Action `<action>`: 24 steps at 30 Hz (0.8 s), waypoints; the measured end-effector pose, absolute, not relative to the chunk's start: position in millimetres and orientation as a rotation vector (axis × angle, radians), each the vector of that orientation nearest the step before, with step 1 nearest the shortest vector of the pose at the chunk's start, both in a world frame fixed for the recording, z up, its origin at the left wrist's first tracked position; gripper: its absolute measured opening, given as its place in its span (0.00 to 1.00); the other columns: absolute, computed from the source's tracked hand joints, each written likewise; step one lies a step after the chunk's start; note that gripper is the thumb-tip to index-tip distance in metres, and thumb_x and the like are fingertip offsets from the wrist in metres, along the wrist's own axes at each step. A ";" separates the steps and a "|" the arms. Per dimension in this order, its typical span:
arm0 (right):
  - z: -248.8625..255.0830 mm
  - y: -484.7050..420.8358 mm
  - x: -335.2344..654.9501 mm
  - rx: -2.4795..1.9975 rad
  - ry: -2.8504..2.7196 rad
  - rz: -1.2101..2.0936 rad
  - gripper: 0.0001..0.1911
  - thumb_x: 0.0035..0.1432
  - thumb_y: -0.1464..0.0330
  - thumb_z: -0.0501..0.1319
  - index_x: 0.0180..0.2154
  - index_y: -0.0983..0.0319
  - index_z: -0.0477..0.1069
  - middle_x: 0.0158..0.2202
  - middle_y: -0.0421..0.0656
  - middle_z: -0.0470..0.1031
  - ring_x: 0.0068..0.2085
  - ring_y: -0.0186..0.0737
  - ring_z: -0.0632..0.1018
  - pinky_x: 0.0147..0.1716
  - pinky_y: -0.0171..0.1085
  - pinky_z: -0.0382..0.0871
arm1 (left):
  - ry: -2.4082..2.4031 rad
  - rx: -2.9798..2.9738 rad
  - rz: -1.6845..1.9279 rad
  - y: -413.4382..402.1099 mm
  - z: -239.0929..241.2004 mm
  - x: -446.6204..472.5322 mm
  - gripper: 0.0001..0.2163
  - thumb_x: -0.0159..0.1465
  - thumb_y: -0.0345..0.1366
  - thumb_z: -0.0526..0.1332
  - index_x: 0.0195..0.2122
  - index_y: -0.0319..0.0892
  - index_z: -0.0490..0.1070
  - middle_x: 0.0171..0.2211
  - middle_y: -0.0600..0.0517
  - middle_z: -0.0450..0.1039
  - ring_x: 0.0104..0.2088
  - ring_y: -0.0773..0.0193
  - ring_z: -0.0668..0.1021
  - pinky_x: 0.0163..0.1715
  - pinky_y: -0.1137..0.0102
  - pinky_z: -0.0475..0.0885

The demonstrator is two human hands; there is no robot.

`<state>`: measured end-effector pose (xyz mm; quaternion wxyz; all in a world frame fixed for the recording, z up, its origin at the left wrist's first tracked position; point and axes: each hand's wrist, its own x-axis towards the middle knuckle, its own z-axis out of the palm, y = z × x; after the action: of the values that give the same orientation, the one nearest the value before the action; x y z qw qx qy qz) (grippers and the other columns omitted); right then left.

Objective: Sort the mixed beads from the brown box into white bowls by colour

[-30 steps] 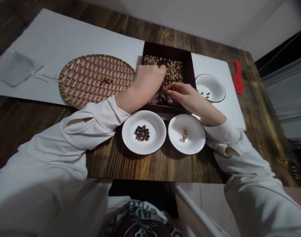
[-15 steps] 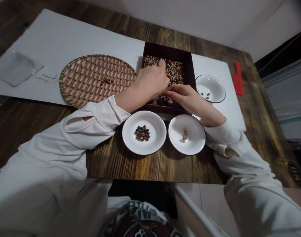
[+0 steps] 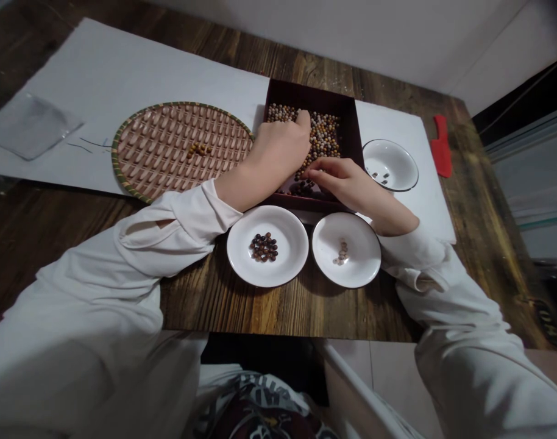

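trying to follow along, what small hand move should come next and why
Probably have the right hand pinch one of the dark beads: they lie close by in the box, and the near left dish holds similar ones.

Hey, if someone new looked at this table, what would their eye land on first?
Probably the bright red, cleaver-shaped tool by the right edge of the white sheet. Next would likely be the dark box full of mixed beads at the centre, with the left hand and right hand at it. The round woven tray left of the box stands out too.
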<state>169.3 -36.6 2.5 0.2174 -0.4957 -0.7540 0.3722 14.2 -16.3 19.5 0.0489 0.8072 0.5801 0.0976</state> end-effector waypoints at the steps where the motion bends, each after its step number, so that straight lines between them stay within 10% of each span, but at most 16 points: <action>1: 2.8 -36.8 169.1 -1.374 -2.091 1.029 0.09 0.62 0.64 0.57 0.32 0.61 0.71 0.24 0.39 0.67 0.29 0.34 0.68 0.27 0.35 0.59 | 1.774 2.461 0.310 -16.3 18.9 13.6 0.21 0.67 0.32 0.40 0.59 0.39 0.61 0.50 0.38 0.74 0.51 0.49 0.75 0.49 0.58 0.69; 24: 5.3 -38.0 168.4 -1.387 -2.143 0.993 0.11 0.63 0.64 0.57 0.31 0.62 0.70 0.23 0.37 0.63 0.26 0.32 0.63 0.26 0.34 0.55 | 1.755 2.437 0.312 -12.7 18.3 14.3 0.18 0.68 0.26 0.40 0.55 0.30 0.60 0.48 0.32 0.73 0.50 0.46 0.76 0.47 0.54 0.70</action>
<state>168.4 -38.0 5.3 0.2000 -0.4962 -0.7665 0.3552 14.3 -12.7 18.3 0.0612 0.8056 0.5802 0.1032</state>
